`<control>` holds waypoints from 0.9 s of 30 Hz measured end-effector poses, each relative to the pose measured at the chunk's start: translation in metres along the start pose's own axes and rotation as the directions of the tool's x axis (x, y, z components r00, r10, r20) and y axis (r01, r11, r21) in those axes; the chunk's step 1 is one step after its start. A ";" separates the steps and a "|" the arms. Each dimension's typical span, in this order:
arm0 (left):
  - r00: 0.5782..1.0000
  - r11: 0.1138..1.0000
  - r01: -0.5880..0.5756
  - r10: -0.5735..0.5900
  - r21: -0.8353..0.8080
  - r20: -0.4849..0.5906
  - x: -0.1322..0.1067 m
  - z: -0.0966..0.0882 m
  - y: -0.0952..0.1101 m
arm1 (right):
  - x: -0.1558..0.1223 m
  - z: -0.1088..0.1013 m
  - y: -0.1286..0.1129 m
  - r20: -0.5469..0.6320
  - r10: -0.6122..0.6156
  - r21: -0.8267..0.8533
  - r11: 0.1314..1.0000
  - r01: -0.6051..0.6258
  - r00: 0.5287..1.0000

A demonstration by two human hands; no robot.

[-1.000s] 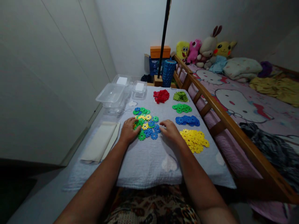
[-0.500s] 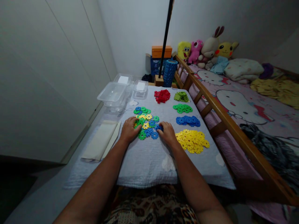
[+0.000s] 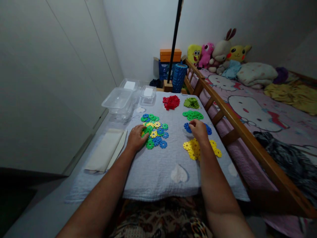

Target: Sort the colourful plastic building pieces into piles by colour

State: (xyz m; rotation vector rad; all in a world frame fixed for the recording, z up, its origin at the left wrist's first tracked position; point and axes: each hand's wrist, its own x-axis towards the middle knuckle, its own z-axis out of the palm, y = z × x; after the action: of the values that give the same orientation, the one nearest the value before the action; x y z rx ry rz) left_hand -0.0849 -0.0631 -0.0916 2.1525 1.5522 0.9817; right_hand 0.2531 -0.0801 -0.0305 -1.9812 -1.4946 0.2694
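Note:
Notched plastic discs in green, blue and yellow lie in a mixed pile (image 3: 154, 133) at the middle of the table. My left hand (image 3: 137, 137) rests against the left side of this pile, thumb and fingers apart, touching green and yellow discs. My right hand (image 3: 198, 130) is over the row of blue discs (image 3: 209, 129) on the right, fingertips pinched at a blue disc (image 3: 187, 127) at the row's left end. Part of that row is hidden under the hand. My right forearm passes over the yellow discs (image 3: 190, 147).
Red discs (image 3: 171, 102), light green discs (image 3: 191, 102) and green discs (image 3: 193, 115) form separate piles farther back. Clear plastic containers (image 3: 119, 98) and a folded cream cloth (image 3: 105, 150) are at left. A wooden bed rail (image 3: 230, 122) runs along the right.
My right hand has moved right with a blue disc, from the mixed pile to the blue row. My left hand has stayed at the mixed pile.

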 end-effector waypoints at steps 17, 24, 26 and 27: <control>1.000 1.000 -0.002 0.002 0.014 0.003 0.000 0.001 -0.001 | 0.023 0.018 0.011 0.003 0.051 -0.349 0.936 -0.047 0.999; 1.000 1.000 -0.021 0.021 0.016 0.002 -0.001 0.001 -0.001 | -0.006 0.024 -0.023 0.147 -0.100 -0.342 0.928 0.145 0.984; 1.000 1.000 -0.026 0.026 0.018 0.002 -0.002 0.000 0.000 | -0.016 0.030 -0.030 0.148 -0.105 -0.369 0.917 0.153 0.984; 1.000 0.999 -0.028 0.028 0.019 0.003 -0.002 0.000 0.000 | -0.020 0.032 -0.031 0.149 -0.095 -0.381 0.913 0.146 0.984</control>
State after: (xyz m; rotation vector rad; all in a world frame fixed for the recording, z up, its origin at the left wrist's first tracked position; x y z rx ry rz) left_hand -0.0851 -0.0646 -0.0924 2.1937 1.5402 0.9767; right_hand 0.2054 -0.0824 -0.0413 -2.1977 -1.8635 0.0437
